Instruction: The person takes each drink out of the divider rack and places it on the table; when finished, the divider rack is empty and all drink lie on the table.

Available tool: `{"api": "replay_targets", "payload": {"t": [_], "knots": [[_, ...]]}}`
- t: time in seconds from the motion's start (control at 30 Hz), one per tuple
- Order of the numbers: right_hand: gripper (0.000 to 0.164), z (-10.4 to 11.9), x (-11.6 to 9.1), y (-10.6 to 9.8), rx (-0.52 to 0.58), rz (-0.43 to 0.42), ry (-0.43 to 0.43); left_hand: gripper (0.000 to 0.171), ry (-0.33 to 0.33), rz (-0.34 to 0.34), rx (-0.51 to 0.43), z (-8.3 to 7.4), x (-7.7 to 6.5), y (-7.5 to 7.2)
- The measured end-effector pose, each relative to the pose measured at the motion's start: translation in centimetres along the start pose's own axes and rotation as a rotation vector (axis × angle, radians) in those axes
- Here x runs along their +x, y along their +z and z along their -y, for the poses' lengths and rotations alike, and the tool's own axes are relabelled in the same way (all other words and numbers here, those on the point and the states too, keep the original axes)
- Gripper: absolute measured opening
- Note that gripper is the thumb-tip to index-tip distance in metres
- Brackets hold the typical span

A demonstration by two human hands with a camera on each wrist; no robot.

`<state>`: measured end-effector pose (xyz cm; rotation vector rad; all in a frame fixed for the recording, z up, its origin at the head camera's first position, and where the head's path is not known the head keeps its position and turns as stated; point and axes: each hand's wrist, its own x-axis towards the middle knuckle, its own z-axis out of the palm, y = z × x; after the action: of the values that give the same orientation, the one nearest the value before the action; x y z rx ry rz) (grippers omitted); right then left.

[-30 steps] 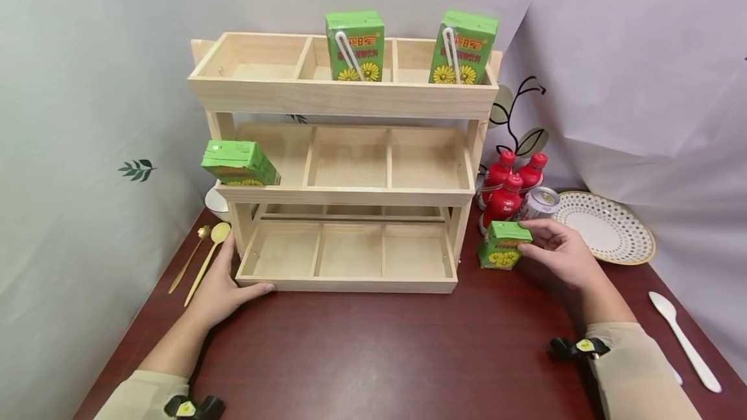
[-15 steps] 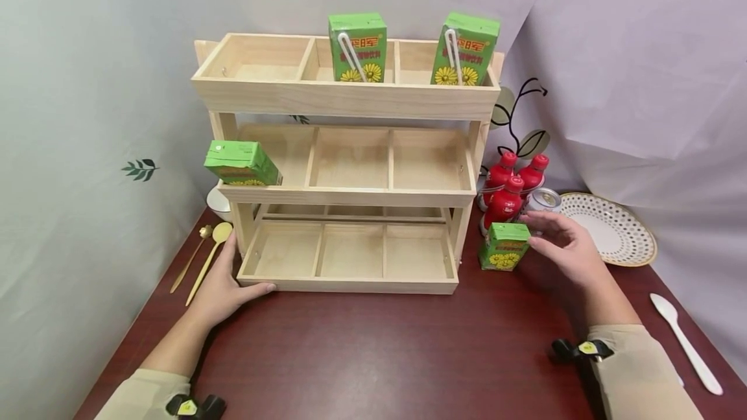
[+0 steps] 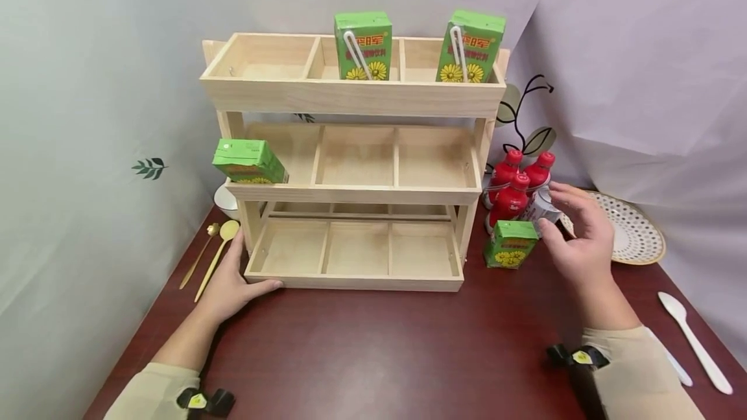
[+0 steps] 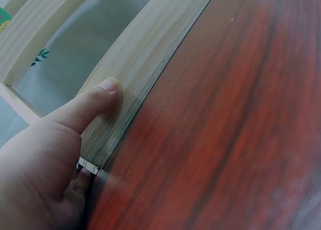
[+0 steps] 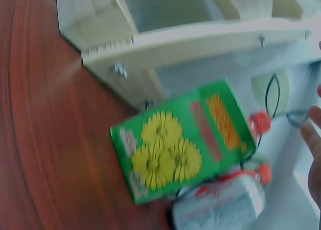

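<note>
A three-tier wooden shelf rack (image 3: 356, 282) stands on the table. My left hand (image 3: 227, 287) holds its lower left front corner, the thumb (image 4: 98, 102) across the front board and the fingers round the side. My right hand (image 3: 583, 238) is at the silver drink can (image 3: 539, 208), thumb and fingers spread around it in the head view. The right wrist view shows only some fingertips, apart from the can (image 5: 220, 205). In front of the can stands a green drink carton (image 3: 510, 245) with yellow flowers.
Two green cartons (image 3: 364, 47) stand in the top tier; another carton (image 3: 248, 161) leans in the middle tier's left compartment. Red bottles (image 3: 509, 196) stand right of the rack, with a dotted plate (image 3: 639, 232) beyond. Gold spoons (image 3: 216, 255) and a white spoon (image 3: 694, 342) lie at the sides.
My right hand has left the green carton and moved up and right to the can, its fingers spreading wider. The carton stays on the table. My left hand keeps its hold on the rack.
</note>
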<state>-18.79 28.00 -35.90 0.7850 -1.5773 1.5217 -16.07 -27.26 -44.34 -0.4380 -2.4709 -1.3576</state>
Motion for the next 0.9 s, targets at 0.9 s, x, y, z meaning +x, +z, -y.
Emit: {"api": "replay_targets", "payload": {"t": [0.9], "knots": [[0.041,4.6,5.2,11.6,-0.234,0.423,-0.283,0.127,-0.029,0.011,-0.007,-0.5,-0.3,-0.4]]}}
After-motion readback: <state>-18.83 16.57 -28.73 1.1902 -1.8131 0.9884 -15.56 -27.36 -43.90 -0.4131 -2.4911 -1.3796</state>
